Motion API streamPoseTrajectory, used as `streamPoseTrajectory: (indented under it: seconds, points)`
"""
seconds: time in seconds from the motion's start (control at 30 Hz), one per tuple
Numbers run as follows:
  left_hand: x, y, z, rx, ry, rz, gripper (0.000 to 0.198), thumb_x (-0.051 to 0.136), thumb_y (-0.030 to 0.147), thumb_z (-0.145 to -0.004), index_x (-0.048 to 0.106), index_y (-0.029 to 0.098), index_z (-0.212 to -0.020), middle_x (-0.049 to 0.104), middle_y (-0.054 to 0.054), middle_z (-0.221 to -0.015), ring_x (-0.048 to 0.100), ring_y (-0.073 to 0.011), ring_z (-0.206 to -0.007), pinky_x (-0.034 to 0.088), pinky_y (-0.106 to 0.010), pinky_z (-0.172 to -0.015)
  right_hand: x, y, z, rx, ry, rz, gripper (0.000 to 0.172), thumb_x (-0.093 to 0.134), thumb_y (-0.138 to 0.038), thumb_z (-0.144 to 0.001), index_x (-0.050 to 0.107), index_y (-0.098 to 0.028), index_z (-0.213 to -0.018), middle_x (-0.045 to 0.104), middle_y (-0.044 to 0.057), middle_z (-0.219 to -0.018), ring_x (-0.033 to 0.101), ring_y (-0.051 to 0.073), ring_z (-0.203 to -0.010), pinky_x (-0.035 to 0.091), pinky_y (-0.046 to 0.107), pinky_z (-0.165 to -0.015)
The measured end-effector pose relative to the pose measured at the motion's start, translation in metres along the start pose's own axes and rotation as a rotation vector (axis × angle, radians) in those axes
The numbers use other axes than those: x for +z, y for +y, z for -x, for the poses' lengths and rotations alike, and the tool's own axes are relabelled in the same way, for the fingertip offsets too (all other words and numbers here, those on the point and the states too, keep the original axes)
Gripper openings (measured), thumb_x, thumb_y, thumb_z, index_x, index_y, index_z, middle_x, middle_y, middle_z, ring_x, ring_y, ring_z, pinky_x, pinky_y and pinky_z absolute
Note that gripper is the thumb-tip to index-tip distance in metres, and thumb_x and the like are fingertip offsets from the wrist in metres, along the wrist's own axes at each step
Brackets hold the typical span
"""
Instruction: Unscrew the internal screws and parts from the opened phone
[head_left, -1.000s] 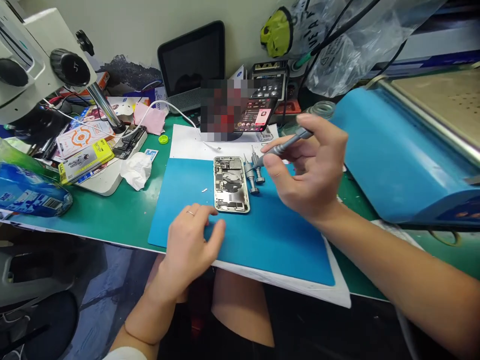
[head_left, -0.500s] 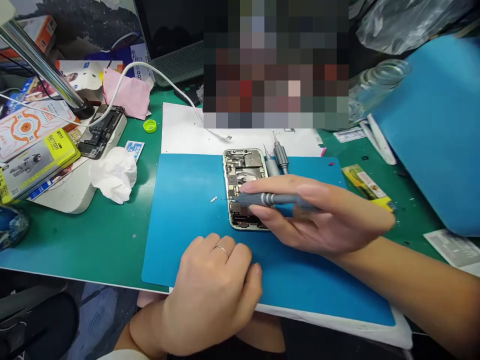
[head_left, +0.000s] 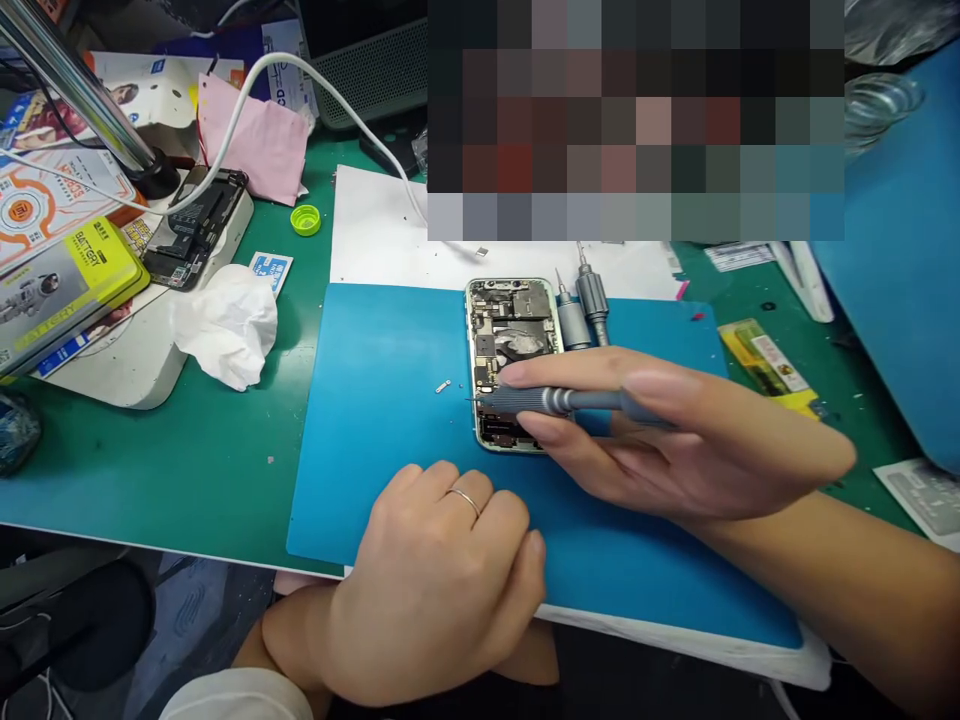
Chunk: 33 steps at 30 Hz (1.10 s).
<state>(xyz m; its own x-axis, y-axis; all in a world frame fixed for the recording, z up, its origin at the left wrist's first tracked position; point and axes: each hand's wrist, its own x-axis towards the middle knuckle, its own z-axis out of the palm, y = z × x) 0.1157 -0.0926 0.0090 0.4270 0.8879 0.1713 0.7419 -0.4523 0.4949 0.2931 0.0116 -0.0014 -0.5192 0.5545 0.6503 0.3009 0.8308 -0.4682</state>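
Observation:
An opened phone (head_left: pixel 510 345) with its insides bare lies on a blue work mat (head_left: pixel 375 420). My right hand (head_left: pixel 675 440) holds a grey precision screwdriver (head_left: pixel 559 402) flat across the phone's lower half, its tip at the phone's left edge. My left hand (head_left: pixel 442 580), with a ring on one finger, rests curled on the mat's near edge below the phone; nothing shows in it. Two more grey screwdrivers (head_left: pixel 583 305) lie just right of the phone's top. A tiny metal part (head_left: pixel 443 385) sits on the mat left of the phone.
On the green table (head_left: pixel 187 460) at left are a crumpled white tissue (head_left: pixel 225 325), another opened phone (head_left: pixel 196 225) on a white base, a green cap (head_left: pixel 305 219), a pink cloth (head_left: pixel 255 140) and a yellow box (head_left: pixel 67 290). A blue machine (head_left: pixel 900 250) stands right.
My right hand came down from above the spare screwdrivers and laid its screwdriver across the phone. The view has moved closer to the table. My left hand stayed at the mat's near edge.

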Motion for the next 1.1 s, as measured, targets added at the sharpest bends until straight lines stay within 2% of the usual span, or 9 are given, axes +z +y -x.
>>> streamPoseTrajectory:
  seconds: [0.13, 0.33, 0.6, 0.7, 0.8, 0.9, 1.0, 1.1]
  points:
    - [0.000, -0.001, 0.000, -0.008, -0.006, 0.008, 0.023, 0.052, 0.028, -0.098, 0.046, 0.022, -0.077, 0.052, -0.002, -0.072, 0.046, -0.0191, -0.071, 0.032, -0.040, -0.060, 0.006, 0.006, -0.002, -0.069, 0.074, 0.029, 0.085, 0.073, -0.012, -0.084, 0.034, -0.041, -0.154, 0.078, 0.001, -0.111, 0.078, 0.023, -0.089, 0.071, 0.037, -0.074]
    - [0.000, -0.002, -0.001, -0.009, -0.008, 0.015, 0.021, 0.054, 0.026, -0.097, 0.045, 0.023, -0.077, 0.052, -0.002, -0.072, 0.048, -0.0197, -0.070, 0.031, -0.039, -0.060, 0.006, 0.008, -0.004, -0.088, 0.039, 0.060, 0.086, 0.072, -0.007, -0.083, 0.032, -0.035, -0.154, 0.077, 0.005, -0.111, 0.078, 0.023, -0.094, 0.070, 0.037, -0.078]
    - [0.001, 0.000, -0.004, -0.029, 0.002, -0.035, 0.019, 0.053, 0.018, -0.093, 0.047, 0.022, -0.075, 0.051, -0.001, -0.072, 0.047, -0.0188, -0.071, 0.031, -0.039, -0.061, 0.010, 0.010, -0.004, -0.070, 0.079, 0.040, 0.055, 0.070, -0.013, -0.087, 0.052, -0.037, -0.133, 0.077, 0.003, -0.110, 0.078, 0.023, -0.093, 0.070, 0.039, -0.078]
    - [0.000, 0.002, -0.004, -0.027, 0.021, -0.031, 0.020, 0.051, 0.017, -0.095, 0.049, 0.022, -0.076, 0.052, -0.001, -0.071, 0.048, -0.0187, -0.070, 0.032, -0.039, -0.061, 0.009, 0.009, -0.004, -0.071, 0.138, 0.067, 0.064, 0.070, -0.018, -0.088, 0.045, -0.041, -0.142, 0.077, 0.001, -0.105, 0.078, 0.022, -0.088, 0.070, 0.038, -0.076]
    - [-0.010, 0.005, 0.000, -0.031, 0.035, 0.033, 0.018, 0.049, 0.019, -0.099, 0.051, 0.022, -0.081, 0.054, -0.001, -0.073, 0.049, -0.0178, -0.071, 0.035, -0.038, -0.063, 0.005, 0.003, -0.004, -0.059, 0.249, 0.034, 0.071, 0.066, -0.016, -0.090, 0.038, -0.043, -0.149, 0.074, 0.000, -0.101, 0.077, 0.020, -0.084, 0.069, 0.034, -0.072]
    - [-0.028, 0.011, 0.000, -0.050, 0.101, 0.028, 0.014, 0.051, 0.023, -0.101, 0.053, 0.022, -0.087, 0.055, -0.001, -0.075, 0.049, -0.0174, -0.071, 0.036, -0.037, -0.063, -0.002, -0.001, -0.001, 0.028, 0.349, -0.023, 0.065, 0.063, -0.016, -0.091, 0.043, -0.044, -0.146, 0.067, 0.002, -0.119, 0.077, 0.020, -0.084, 0.068, 0.034, -0.071]
    - [-0.048, 0.012, -0.014, -0.017, 0.116, -0.165, 0.015, 0.050, 0.031, -0.102, 0.057, 0.022, -0.092, 0.060, -0.003, -0.081, 0.052, -0.0195, -0.074, 0.040, -0.037, -0.066, -0.008, 0.004, 0.000, 0.067, 0.449, -0.092, 0.058, 0.066, -0.018, -0.091, 0.048, -0.043, -0.140, 0.055, 0.002, -0.138, 0.075, 0.017, -0.082, 0.068, 0.034, -0.070]
    - [-0.055, -0.001, -0.040, 0.102, 0.077, -0.409, 0.017, 0.051, 0.032, -0.101, 0.061, 0.018, -0.102, 0.063, -0.005, -0.087, 0.055, -0.0222, -0.077, 0.040, -0.036, -0.064, -0.009, 0.014, 0.000, 0.031, 0.484, -0.180, 0.060, 0.072, -0.019, -0.088, 0.050, -0.040, -0.139, 0.060, 0.001, -0.128, 0.074, 0.015, -0.081, 0.066, 0.028, -0.064]
